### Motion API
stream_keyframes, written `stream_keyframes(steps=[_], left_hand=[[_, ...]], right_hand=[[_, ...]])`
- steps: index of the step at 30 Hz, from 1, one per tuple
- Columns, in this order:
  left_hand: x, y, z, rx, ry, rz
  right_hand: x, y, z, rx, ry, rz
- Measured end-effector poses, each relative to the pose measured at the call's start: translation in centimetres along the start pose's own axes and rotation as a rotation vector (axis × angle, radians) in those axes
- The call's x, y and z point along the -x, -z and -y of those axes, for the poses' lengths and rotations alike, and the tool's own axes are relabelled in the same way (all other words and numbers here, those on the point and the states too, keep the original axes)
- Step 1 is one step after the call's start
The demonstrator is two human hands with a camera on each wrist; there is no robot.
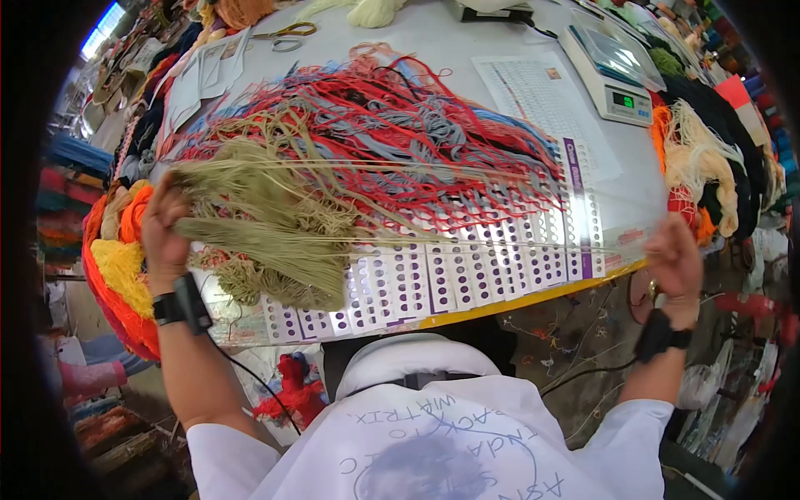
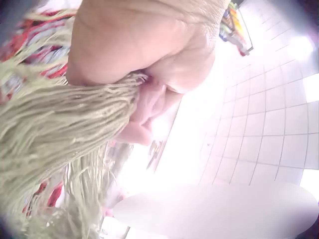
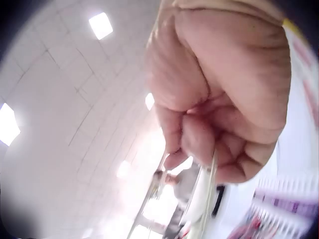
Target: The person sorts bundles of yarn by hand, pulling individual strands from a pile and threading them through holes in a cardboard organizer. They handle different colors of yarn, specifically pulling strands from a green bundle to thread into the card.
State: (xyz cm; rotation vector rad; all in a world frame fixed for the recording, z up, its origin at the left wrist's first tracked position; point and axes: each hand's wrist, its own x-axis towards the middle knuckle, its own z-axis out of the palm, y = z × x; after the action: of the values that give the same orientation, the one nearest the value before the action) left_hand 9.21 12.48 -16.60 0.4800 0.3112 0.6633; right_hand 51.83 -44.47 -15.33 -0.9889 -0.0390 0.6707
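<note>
My left hand (image 1: 167, 229) grips one end of a thick olive-green yarn bundle (image 1: 275, 242) at the table's left; in the left wrist view the strands (image 2: 65, 124) come out of the curled left hand (image 2: 144, 55). Over the table's right front edge, my right hand (image 1: 675, 258) pinches a few long strands (image 1: 500, 245), stretched across from the bundle. In the right wrist view the right hand (image 3: 219, 89) has curled fingers, with thin strands (image 3: 212, 184) hanging from them. Behind the green yarn lies a heap of red and grey-blue yarn (image 1: 392, 125).
Hole-punched cards (image 1: 467, 275) line the table's front edge. A digital scale (image 1: 612, 83) and a printed sheet (image 1: 533, 92) are at the back right, scissors (image 1: 287, 32) at the back left. Coloured yarn hanks (image 1: 121, 267) hang along the left side, others (image 1: 700, 158) along the right.
</note>
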Motion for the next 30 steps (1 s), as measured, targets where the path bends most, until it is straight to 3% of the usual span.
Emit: stream_keyframes(steps=[2,3,4,5,7,9,10,11,13,15,16,19,22,24,25,27,30], left_hand=[[-0.3,1.6,-2.7,0.086,-0.042,-0.025],[-0.1,1.2,-3.3,0.078,-0.132,-0.108],[-0.1,0.7,-3.6,0.067,-0.222,-0.194],[-0.2,-0.5,-2.5,0.068,-0.220,-0.193],[-0.5,-5.2,3.5,-0.055,-0.025,-0.133],[0.5,-10.5,11.7,-0.244,0.194,-0.180],[0.6,-10.3,15.1,-0.239,0.409,-0.035],[1.4,-11.5,18.4,-0.357,0.545,0.054],[2.0,-12.6,23.2,-0.348,0.860,0.052],[2.8,-13.1,26.8,-0.547,0.892,0.016],[3.0,-13.2,27.8,-0.546,0.895,0.011],[3.1,-13.4,29.4,-0.654,0.839,-0.045],[2.5,-13.2,30.7,-0.736,0.763,0.007],[1.7,-12.8,31.9,-1.000,0.660,0.022],[1.3,-12.7,32.2,-1.004,0.657,0.021],[0.9,-12.9,32.6,-1.284,0.667,0.024],[1.1,-13.1,32.8,-1.290,0.634,0.003]], right_hand=[[0.6,7.0,7.3,-0.289,0.136,-0.195],[1.5,13.5,11.9,-0.305,0.149,-0.254],[2.0,17.0,14.3,-0.142,0.466,-0.563],[3.1,18.4,16.1,-0.012,0.552,-0.451],[2.7,8.4,12.4,0.222,0.540,-0.328],[1.3,-2.5,4.6,0.443,0.408,-0.420],[1.0,-5.9,-0.2,0.593,0.425,-0.362],[1.1,-7.9,-3.1,0.871,0.341,-0.175],[-0.5,-10.1,-8.9,0.817,0.053,0.054],[-1.1,-12.3,-13.0,0.896,-0.049,0.159],[-1.5,-12.0,-15.3,0.990,0.088,0.212],[-1.9,-11.7,-18.6,1.034,0.080,0.264],[-1.9,-11.6,-18.9,1.050,0.110,0.252],[-1.9,-11.6,-18.9,1.024,0.089,0.232],[-2.0,-11.5,-19.0,1.028,0.095,0.223],[-1.9,-11.4,-19.0,1.030,0.097,0.210],[-1.6,-11.5,-18.7,1.043,0.118,0.212]])
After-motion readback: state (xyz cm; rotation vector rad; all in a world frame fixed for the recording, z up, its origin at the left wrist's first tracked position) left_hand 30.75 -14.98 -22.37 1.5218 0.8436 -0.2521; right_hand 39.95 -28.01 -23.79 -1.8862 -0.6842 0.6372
